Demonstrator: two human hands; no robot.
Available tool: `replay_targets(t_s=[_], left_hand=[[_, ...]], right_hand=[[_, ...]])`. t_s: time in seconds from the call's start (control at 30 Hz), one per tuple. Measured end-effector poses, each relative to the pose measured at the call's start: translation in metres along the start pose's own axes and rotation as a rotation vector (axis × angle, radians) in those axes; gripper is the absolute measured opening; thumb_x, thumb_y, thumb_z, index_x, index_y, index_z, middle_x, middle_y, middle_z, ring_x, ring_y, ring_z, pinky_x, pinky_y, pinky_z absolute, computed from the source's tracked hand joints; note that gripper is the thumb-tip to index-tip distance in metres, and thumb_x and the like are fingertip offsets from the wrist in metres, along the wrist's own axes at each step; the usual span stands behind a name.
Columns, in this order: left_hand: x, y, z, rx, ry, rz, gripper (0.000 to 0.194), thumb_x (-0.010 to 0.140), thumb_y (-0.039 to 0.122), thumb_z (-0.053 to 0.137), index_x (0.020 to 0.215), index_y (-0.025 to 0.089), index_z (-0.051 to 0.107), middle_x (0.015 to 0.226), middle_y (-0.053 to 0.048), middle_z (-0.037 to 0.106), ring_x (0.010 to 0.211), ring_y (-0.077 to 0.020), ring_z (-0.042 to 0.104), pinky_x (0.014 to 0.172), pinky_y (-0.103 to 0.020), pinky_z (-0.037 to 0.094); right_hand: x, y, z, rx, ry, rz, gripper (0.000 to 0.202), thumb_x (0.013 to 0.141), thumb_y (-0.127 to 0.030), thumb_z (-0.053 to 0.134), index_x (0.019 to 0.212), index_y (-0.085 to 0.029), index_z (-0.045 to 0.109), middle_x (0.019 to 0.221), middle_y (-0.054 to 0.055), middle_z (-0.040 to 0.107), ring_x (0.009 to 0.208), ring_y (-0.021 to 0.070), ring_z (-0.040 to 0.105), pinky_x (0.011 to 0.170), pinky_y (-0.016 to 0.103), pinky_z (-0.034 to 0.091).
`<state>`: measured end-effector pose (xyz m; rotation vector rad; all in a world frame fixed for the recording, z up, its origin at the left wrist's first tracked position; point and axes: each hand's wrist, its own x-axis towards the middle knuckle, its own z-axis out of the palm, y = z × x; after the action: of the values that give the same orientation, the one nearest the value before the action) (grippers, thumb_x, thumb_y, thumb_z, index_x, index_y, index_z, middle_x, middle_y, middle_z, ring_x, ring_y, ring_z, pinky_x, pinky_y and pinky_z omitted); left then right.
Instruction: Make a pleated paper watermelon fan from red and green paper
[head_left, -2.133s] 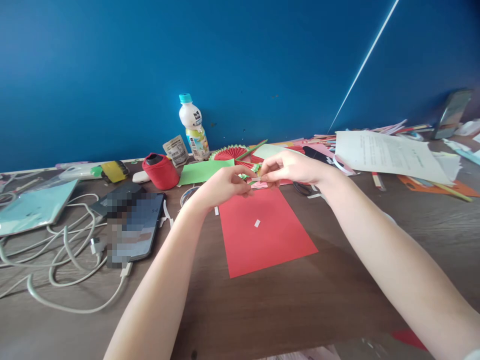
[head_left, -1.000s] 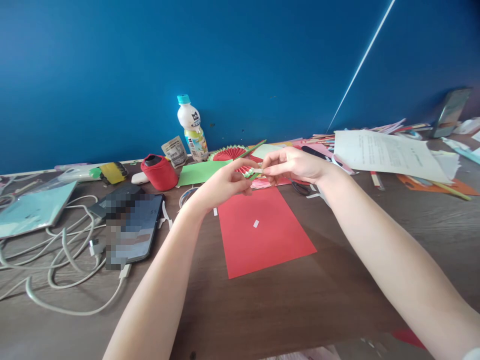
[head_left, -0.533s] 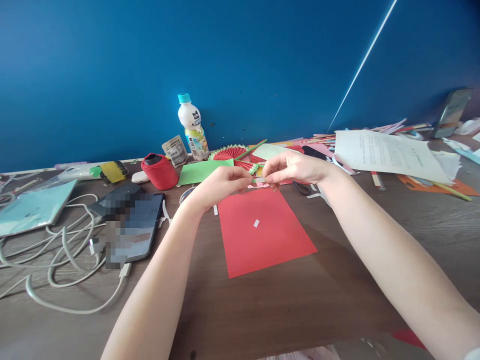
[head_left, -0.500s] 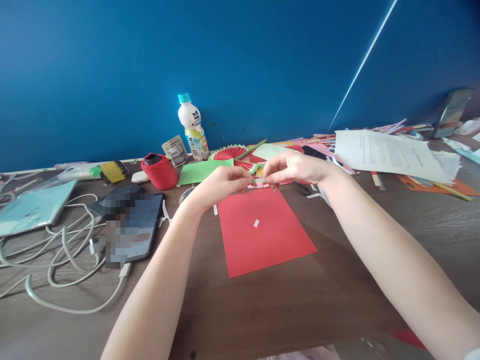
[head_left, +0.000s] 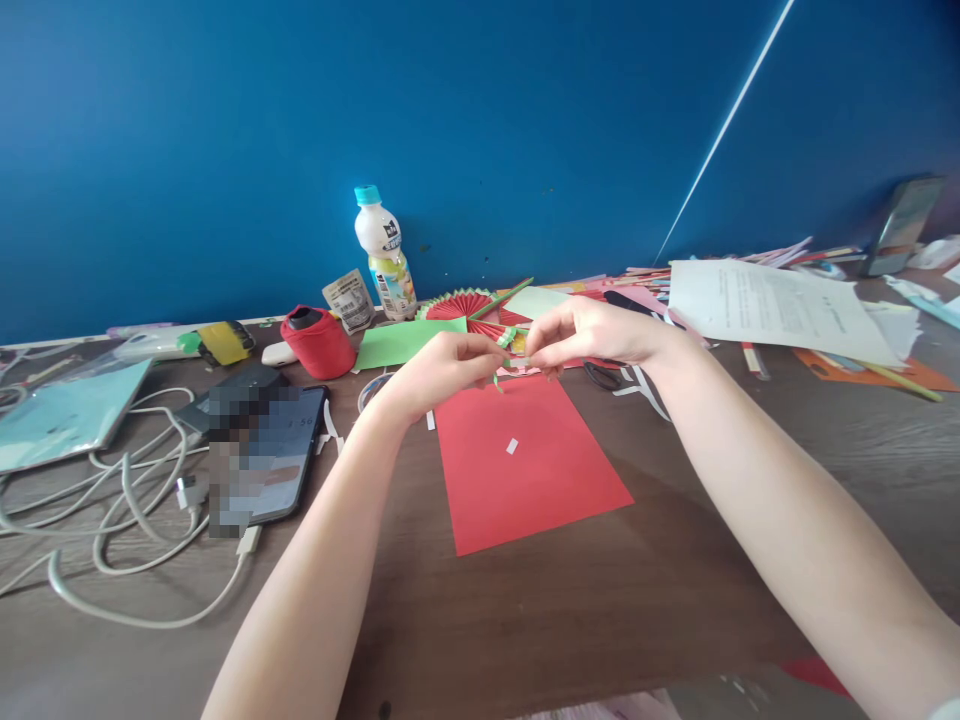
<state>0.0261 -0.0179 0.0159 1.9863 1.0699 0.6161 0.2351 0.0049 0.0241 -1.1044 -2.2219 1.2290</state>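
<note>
My left hand [head_left: 454, 372] and my right hand [head_left: 576, 335] meet fingertip to fingertip above the far edge of a red paper sheet [head_left: 525, 500]. Both are closed in a pinch on a thin green paper strip [head_left: 498, 384], one end of which hangs below the left fingers. A pale bit shows at the right fingertips, too small to make out. On the red sheet lies a small white rectangle [head_left: 512, 446]. Behind the hands are a red pleated paper fan [head_left: 459, 306] with green-and-white edging and a green paper sheet [head_left: 409, 342].
Left of the hands lie a phone [head_left: 289, 450], tangled white cables [head_left: 127, 565] and a red wrapped roll [head_left: 319, 343]. A drink bottle [head_left: 388, 260] stands by the blue wall. Scissors [head_left: 602, 375] and a printed sheet [head_left: 780, 310] are at the right.
An end of the green strip now dangles below my left fingers, where it did not show before. Both hands stay in nearly the same place.
</note>
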Motion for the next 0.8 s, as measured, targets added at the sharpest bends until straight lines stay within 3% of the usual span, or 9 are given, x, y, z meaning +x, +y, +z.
replay_targets(t_s=[0.2, 0.4, 0.8], left_hand=[[-0.0011, 0.0034, 0.0013, -0.012, 0.017, 0.003, 0.022, 0.077, 0.032, 0.048, 0.071, 0.015, 0.061, 0.061, 0.003, 0.050, 0.053, -0.0069, 0.041, 0.049, -0.020, 0.029], [0.0023, 0.0005, 0.0041, 0.006, 0.064, 0.001, 0.029, 0.074, 0.042, 0.054, 0.073, 0.014, 0.062, 0.061, 0.002, 0.051, 0.056, -0.0084, 0.043, 0.049, -0.020, 0.029], [0.0050, -0.0048, 0.0059, -0.026, 0.096, 0.023, 0.020, 0.073, 0.034, 0.055, 0.073, 0.015, 0.063, 0.067, 0.000, 0.058, 0.060, -0.0099, 0.050, 0.054, -0.021, 0.036]], right_hand=[[-0.0006, -0.0025, 0.0004, -0.053, 0.023, 0.002, 0.010, 0.067, -0.030, 0.064, 0.072, -0.021, 0.066, 0.064, -0.001, 0.063, 0.065, 0.0140, 0.059, 0.062, 0.026, 0.043], [-0.0004, -0.0029, 0.0013, -0.022, 0.020, -0.007, 0.005, 0.068, -0.026, 0.062, 0.069, -0.021, 0.063, 0.064, -0.001, 0.062, 0.063, 0.0131, 0.058, 0.061, 0.026, 0.043], [-0.0013, -0.0029, 0.0011, -0.047, 0.037, -0.016, 0.006, 0.070, -0.026, 0.062, 0.070, -0.020, 0.061, 0.067, -0.001, 0.061, 0.064, 0.0125, 0.057, 0.059, 0.025, 0.043]])
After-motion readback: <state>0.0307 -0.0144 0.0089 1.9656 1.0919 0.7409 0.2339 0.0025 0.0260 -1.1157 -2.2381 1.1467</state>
